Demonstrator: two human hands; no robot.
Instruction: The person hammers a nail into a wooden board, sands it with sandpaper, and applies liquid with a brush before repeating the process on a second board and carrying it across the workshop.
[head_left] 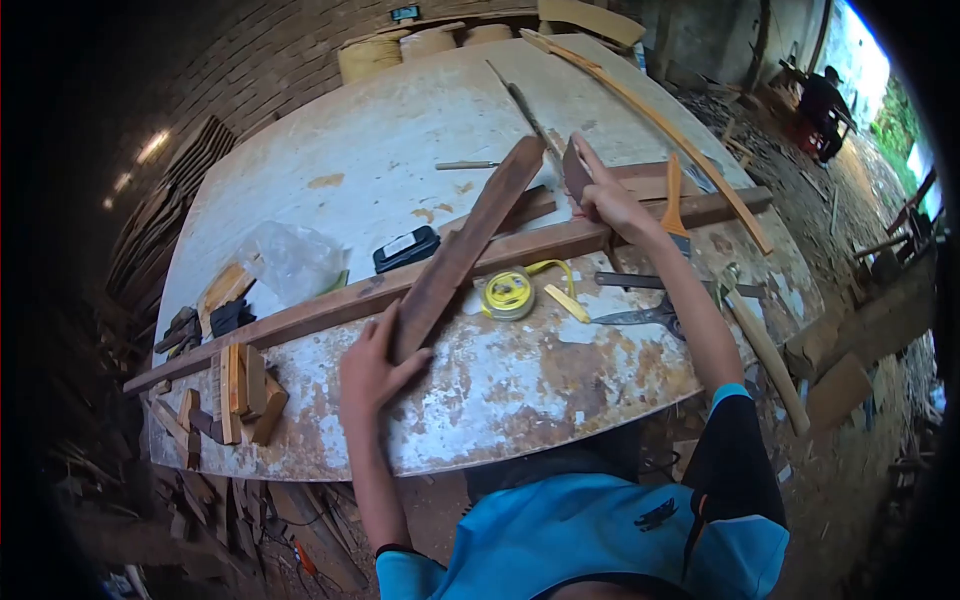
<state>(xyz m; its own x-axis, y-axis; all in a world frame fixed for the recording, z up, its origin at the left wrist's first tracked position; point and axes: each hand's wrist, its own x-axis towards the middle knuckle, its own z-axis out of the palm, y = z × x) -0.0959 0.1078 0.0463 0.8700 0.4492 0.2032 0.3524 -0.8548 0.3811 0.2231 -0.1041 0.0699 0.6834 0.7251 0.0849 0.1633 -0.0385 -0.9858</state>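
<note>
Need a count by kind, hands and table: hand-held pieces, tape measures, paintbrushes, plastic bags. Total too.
Hand-held pieces: 2 (dark wooden plank in left hand, flat brown piece in right hand)
Tape measure: 1
Paintbrush: 1
Clear plastic bag: 1
Total: 5

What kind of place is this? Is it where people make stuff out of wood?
Most likely yes, a woodworking shop. A long wooden bar lies across the table, with a tape measure nearby, and the left hand holds a dark board.
</note>
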